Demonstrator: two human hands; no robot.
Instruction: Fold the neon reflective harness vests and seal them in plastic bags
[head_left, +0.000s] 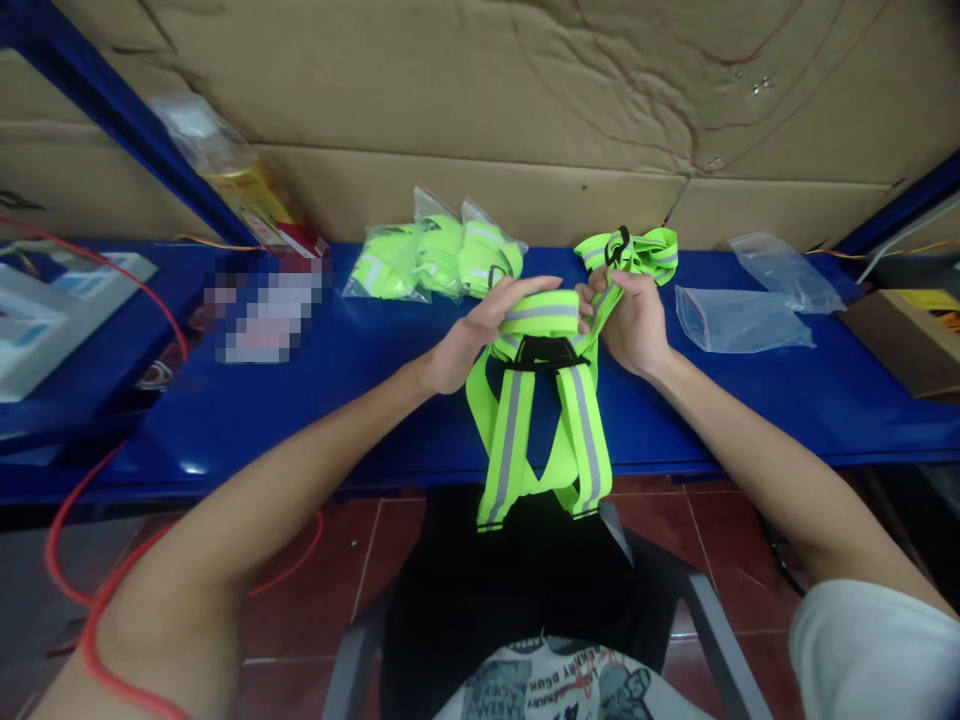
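Observation:
A neon-yellow reflective vest made of elastic straps with grey stripes hangs over the front edge of the blue table, its looped ends above my lap. My left hand grips a folded loop of its strap, fingers stretched along the top and just above the black joining piece. My right hand pinches a strap running up from the vest, its fingertips partly hidden behind the strap. Just beyond that hand lies a bunched yellow strap end with a black buckle.
Several bagged yellow vests sit at the back, left of centre. Clear plastic bags lie to the right, near a cardboard box. A wrapped bottle stands back left. Red tubing loops by my left arm.

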